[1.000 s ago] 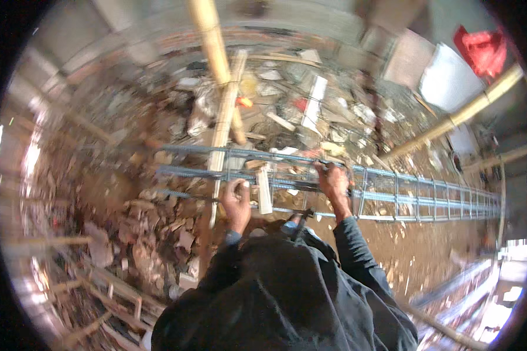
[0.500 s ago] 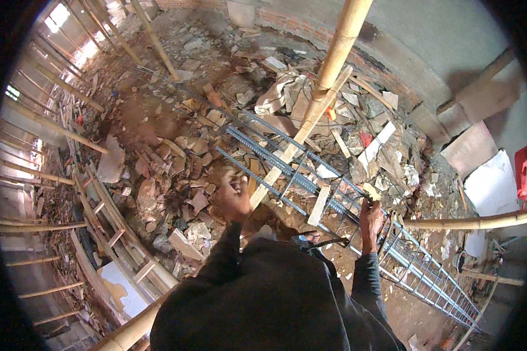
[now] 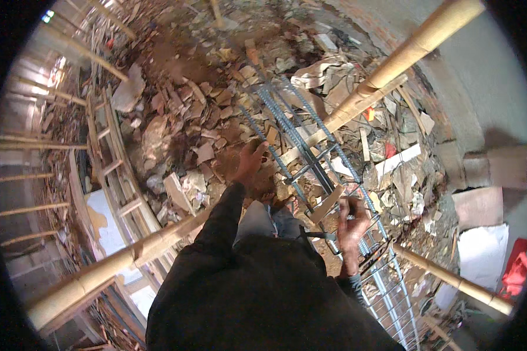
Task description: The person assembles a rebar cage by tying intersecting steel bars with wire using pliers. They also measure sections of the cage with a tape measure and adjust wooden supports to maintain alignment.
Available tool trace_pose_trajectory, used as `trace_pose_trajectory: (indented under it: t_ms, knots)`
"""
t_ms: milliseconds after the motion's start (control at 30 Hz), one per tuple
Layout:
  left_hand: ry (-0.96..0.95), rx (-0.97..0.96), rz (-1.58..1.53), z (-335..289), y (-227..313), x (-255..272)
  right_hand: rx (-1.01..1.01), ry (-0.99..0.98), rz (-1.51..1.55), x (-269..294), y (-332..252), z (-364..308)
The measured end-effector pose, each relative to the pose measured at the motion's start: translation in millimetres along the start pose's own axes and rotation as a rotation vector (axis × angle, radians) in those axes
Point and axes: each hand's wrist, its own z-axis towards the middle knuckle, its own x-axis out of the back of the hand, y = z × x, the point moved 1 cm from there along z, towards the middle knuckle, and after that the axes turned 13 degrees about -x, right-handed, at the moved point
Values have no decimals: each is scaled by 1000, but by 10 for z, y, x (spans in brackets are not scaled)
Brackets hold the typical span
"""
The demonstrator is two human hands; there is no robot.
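Note:
A long rebar cage (image 3: 291, 130) of steel bars and dark stirrups runs slantwise from the upper middle to the lower right. Beside its left bar, my left hand (image 3: 250, 164) reaches forward, fingers apart, with nothing visible in it. My right hand (image 3: 351, 229) is over the cage with its fingers curled; whatever they may pinch cannot be made out. A short wooden piece (image 3: 327, 205) lies across the bars just left of that hand. Through the cage passes a pale wooden plank (image 3: 290, 155), its far part under a bamboo pole.
A thick bamboo pole (image 3: 413, 52) slants at the upper right; another pole (image 3: 140, 251) crosses at lower left, and a third (image 3: 451, 278) at right. Broken brick and rubble (image 3: 181, 111) cover the ground. A wooden ladder (image 3: 114, 167) lies left. A red bag (image 3: 515, 274) is far right.
The view has turned and shifted. My left hand has moved close to the cage's left bar; my right hand has come next to the short wooden piece, fingers curled.

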Motion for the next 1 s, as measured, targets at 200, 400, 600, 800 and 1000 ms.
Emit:
trace_pose_trajectory:
  t_ms: [200,400,600,800,1000]
  knots:
    - [66,-257,433,-90,162,25,65,-380,-192,-486,-336,-88]
    - [323,-383,762,-1058,506,576,-177,-916,-196,-835,118,-631]
    - [140,-309,994,-1804,636,1200,-134,-865,-411,-1703,1592,-1080]
    - [-267,-127,1062,-2038,540,1878,-239,-642,-309,-3004,3014,-805]
    - [-285,-194,1237,-2155,149,1911,-228,-599,-149,-4559,4244,-86]
